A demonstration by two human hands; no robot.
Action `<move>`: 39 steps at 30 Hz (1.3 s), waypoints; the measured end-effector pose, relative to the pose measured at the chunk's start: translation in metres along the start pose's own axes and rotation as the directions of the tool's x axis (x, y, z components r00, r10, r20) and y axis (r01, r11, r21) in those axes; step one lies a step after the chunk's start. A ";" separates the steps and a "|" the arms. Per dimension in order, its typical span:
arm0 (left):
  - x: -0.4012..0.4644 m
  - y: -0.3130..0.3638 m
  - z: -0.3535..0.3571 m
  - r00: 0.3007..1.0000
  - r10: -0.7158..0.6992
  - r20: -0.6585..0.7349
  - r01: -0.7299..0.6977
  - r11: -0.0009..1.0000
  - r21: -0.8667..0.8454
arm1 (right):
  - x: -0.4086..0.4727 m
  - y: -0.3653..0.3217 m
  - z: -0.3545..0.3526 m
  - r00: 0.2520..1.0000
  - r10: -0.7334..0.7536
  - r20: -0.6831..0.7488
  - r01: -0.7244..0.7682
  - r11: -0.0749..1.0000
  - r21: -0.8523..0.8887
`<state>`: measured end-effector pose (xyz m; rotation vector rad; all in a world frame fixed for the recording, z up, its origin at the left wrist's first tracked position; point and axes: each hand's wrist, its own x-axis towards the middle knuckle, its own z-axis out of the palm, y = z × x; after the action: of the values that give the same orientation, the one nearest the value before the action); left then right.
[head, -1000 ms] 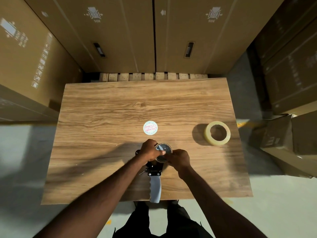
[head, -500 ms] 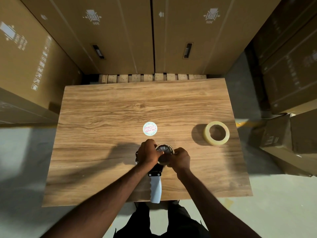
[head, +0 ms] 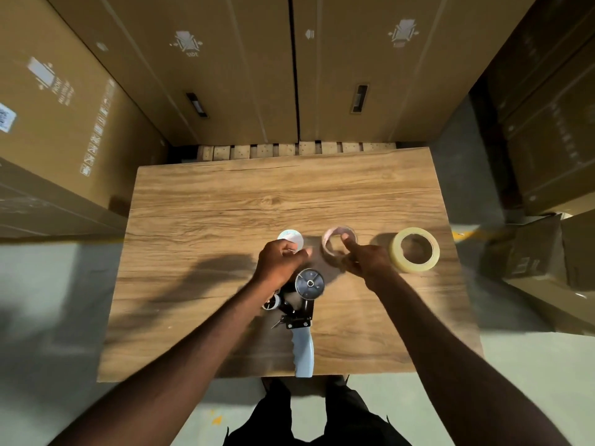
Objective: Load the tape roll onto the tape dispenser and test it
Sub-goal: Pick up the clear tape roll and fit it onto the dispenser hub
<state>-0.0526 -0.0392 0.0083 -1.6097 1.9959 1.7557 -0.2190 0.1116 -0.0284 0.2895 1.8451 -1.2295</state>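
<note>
Head view: right hand (head: 367, 262) pinches an empty core (head: 338, 244), left hand (head: 280, 263) curled on the dispenser (head: 301, 304); set it aside before fetching the tape roll (head: 414, 250) right on the counter (head: 225, 204).

Cardboard boxes (head: 225, 75) ring the table (head: 225, 201) — sticker (head: 291, 236) there.
</note>
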 end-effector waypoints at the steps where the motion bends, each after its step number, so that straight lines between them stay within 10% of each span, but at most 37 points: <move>1: -0.005 -0.005 -0.005 1.000 0.003 -0.010 -0.003 1.000 0.010 | 0.010 -0.001 0.002 0.999 0.024 -0.033 -0.024 1.000 -0.004; 12: -0.079 -0.099 -0.039 0.997 -0.016 -0.074 0.014 0.999 -0.035 | 0.009 0.037 -0.003 0.986 -0.140 -0.093 0.132 0.988 -0.082; 24: -0.103 -0.140 -0.024 0.997 -0.049 -0.062 0.044 0.996 -0.081 | -0.029 0.010 -0.117 0.779 -0.421 -0.465 0.240 0.885 -0.400; 39: -0.105 -0.133 -0.023 0.994 -0.017 -0.112 0.010 0.998 -0.065 | 0.053 -0.026 -0.140 0.950 -0.267 -0.162 0.090 0.730 -0.678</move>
<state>0.0998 0.0350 -0.0134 -1.7748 1.9889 1.7803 -0.3415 0.2024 -0.0345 -0.1534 2.4508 -0.5836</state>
